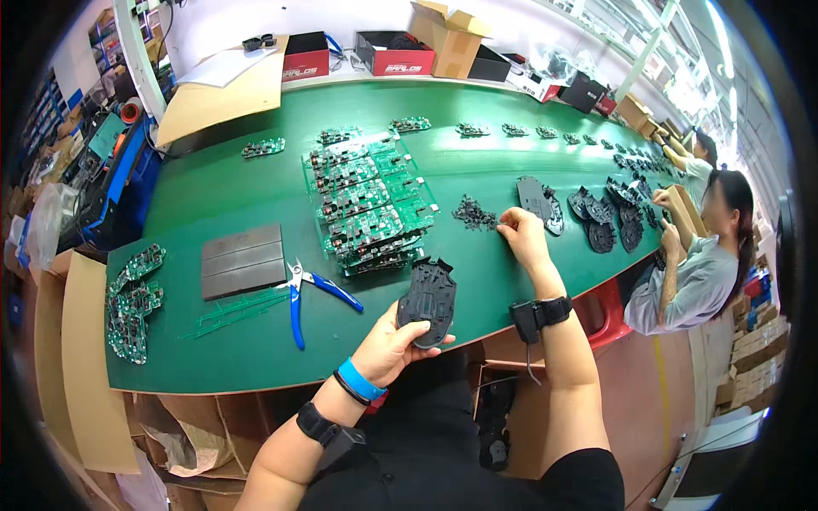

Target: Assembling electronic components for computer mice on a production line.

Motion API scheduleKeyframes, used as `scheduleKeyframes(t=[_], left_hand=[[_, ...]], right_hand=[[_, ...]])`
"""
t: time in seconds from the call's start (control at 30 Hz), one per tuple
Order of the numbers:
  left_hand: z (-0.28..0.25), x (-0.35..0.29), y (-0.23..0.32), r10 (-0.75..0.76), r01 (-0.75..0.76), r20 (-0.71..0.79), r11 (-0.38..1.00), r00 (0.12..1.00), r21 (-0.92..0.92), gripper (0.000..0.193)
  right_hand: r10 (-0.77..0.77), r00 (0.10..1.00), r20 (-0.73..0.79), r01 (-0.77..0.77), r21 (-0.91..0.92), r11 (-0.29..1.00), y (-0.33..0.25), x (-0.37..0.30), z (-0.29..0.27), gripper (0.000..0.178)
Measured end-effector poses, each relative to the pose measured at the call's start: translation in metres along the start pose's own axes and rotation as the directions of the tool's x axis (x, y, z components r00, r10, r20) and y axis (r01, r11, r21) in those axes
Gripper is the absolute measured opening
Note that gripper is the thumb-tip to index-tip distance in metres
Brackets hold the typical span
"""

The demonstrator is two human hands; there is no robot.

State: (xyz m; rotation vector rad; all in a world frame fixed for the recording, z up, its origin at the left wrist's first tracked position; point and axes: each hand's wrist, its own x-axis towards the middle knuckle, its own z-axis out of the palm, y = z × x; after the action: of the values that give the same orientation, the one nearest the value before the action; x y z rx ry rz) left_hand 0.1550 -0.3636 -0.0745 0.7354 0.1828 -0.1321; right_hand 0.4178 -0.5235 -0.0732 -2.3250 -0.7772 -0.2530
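My left hand point(385, 347) holds a black plastic mouse bottom shell point(429, 300) over the table's front edge, thumb on its inner side. My right hand point(525, 234) is at the right edge of a heap of small black parts point(474, 213), with thumb and fingertips pinched together. Whatever is between those fingertips is too small to make out. Just beyond that hand lie more black mouse shells point(534, 198). Left of the held shell stands a stack of green circuit board panels point(362, 204). Blue-handled cutters point(317, 294) lie spread apart on the table.
Dark grey blocks point(243, 261), thin green board strips point(234, 311) and loose circuit boards point(134, 305) lie on the left of the green table point(204, 183). Rows of boards and shells run to the right, where co-workers point(703, 255) sit. Boxes point(394, 56) line the back.
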Motion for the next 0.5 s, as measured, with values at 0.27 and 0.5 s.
scheduleKeyframes(t=[0.27,0.5], left_hand=[[0.001,0.003,-0.001,0.017,-0.017,-0.015,1.0,1.0,-0.012,0.045],[0.0,0.001,-0.002,0.042,-0.041,-0.048,0.999,0.998,0.02,0.05]], right_hand=[[-0.067,0.996,-0.053,0.071,0.061,0.996,-0.023,-0.023,-0.018,0.006],[-0.049,0.88,0.472,-0.329,0.681,0.654,-0.106,-0.109,-0.019,0.006]])
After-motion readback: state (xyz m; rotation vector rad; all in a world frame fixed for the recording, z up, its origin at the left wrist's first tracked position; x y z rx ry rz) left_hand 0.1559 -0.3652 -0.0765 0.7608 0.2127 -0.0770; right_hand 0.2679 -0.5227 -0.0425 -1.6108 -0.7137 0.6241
